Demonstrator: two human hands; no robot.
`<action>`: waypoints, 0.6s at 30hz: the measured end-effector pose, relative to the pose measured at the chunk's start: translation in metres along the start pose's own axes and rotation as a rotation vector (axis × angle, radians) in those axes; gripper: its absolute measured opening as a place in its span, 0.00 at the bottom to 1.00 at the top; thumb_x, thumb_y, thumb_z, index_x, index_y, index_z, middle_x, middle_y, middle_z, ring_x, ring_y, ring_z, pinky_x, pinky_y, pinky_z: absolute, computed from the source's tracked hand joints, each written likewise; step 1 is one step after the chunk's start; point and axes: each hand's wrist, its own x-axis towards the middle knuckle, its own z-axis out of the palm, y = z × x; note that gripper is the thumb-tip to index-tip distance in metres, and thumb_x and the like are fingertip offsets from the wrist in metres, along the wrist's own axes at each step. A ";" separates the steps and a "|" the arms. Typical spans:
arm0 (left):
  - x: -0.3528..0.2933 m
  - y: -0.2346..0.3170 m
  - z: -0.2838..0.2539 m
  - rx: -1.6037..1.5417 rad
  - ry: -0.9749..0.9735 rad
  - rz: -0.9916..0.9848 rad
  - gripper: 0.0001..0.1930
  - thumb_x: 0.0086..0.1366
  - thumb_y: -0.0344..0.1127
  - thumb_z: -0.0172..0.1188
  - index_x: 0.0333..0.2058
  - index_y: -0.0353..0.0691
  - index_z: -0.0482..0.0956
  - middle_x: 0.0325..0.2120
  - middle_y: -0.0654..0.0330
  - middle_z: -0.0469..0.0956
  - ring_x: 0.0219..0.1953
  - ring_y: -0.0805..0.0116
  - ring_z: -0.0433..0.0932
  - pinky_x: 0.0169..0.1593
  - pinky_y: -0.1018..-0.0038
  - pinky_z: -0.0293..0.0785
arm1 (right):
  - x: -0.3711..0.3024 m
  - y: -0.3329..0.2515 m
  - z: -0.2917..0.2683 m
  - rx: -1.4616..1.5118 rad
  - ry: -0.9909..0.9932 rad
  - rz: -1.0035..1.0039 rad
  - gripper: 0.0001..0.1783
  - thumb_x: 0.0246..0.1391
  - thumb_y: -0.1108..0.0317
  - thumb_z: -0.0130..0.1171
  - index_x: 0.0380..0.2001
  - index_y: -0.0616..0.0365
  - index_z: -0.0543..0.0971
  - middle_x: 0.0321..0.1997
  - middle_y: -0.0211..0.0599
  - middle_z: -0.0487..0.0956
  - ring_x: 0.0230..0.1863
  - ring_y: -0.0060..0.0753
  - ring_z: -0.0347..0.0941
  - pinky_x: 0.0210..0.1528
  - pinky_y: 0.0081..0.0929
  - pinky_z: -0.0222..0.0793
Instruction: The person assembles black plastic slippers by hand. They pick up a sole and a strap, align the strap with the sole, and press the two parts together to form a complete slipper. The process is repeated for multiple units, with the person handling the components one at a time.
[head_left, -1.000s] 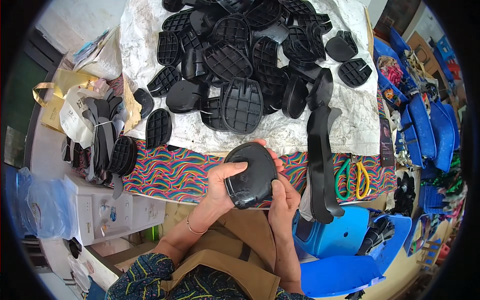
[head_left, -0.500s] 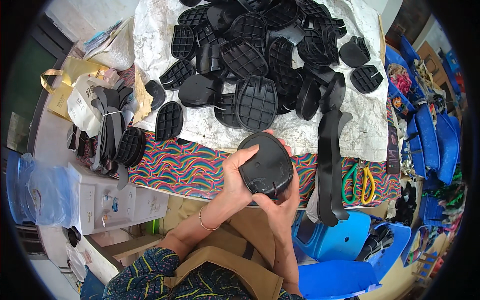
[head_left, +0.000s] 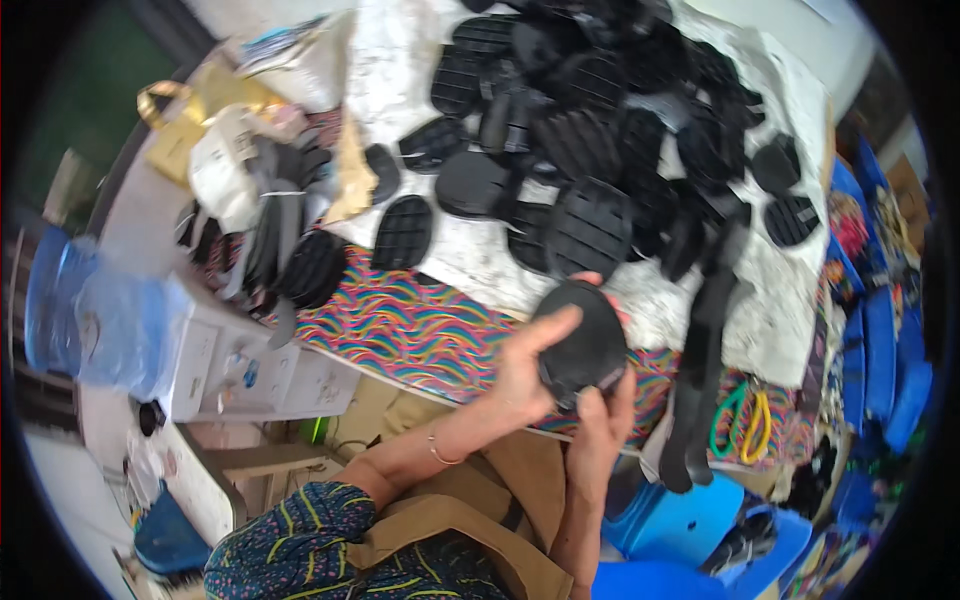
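Note:
A smooth black shoe heel piece [head_left: 588,345], rounded at its far end, is held between both hands above the table's near edge. My left hand [head_left: 528,368] grips it from the left, with the thumb on its upper face. My right hand [head_left: 603,420] closes round its near right edge, thumb at the near end; some fingers are hidden beneath. Just beyond lies a similar piece with a ribbed grid [head_left: 588,228], in front of a heap of black heel pieces [head_left: 580,140]. Long black strips [head_left: 700,375] hang over the edge to the right.
White sheeting [head_left: 770,310] and a colourful wavy-patterned cloth [head_left: 400,315] cover the table. Bundled dark strips [head_left: 275,225] and a gold bag [head_left: 185,135] sit left. Yellow [head_left: 758,425] and green handles lie right. Blue bins [head_left: 675,515] stand below; a water bottle [head_left: 60,305] is far left.
The view has turned and shifted, so the table appears lower and farther right, with some blur. Both hands still grip the heel piece, and the right thumb has shifted along its near end.

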 end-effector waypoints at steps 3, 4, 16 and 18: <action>0.000 0.000 0.005 -0.018 -0.144 -0.018 0.38 0.63 0.34 0.63 0.69 0.44 0.54 0.50 0.53 0.74 0.53 0.62 0.75 0.57 0.65 0.73 | -0.003 0.010 -0.011 0.106 0.043 0.042 0.36 0.62 0.66 0.57 0.69 0.67 0.59 0.67 0.43 0.67 0.67 0.36 0.63 0.69 0.34 0.57; 0.000 0.001 0.001 0.119 -0.197 0.028 0.43 0.61 0.37 0.65 0.70 0.42 0.50 0.52 0.51 0.73 0.55 0.61 0.74 0.58 0.65 0.73 | -0.008 0.015 -0.019 0.120 0.028 0.040 0.36 0.63 0.63 0.56 0.70 0.67 0.58 0.67 0.42 0.67 0.67 0.36 0.64 0.69 0.35 0.58; -0.032 0.207 -0.026 2.167 0.589 0.460 0.49 0.49 0.50 0.77 0.66 0.37 0.63 0.49 0.44 0.74 0.52 0.47 0.75 0.56 0.60 0.71 | -0.003 0.013 0.003 -0.379 -0.164 0.135 0.21 0.64 0.71 0.54 0.58 0.66 0.74 0.39 0.39 0.80 0.38 0.25 0.77 0.40 0.25 0.76; -0.042 0.237 -0.050 2.511 0.748 0.482 0.50 0.47 0.60 0.74 0.63 0.38 0.67 0.45 0.44 0.75 0.48 0.44 0.74 0.52 0.55 0.70 | -0.003 0.017 0.004 -0.382 -0.172 0.140 0.19 0.60 0.77 0.57 0.55 0.65 0.77 0.37 0.36 0.81 0.35 0.22 0.77 0.38 0.20 0.75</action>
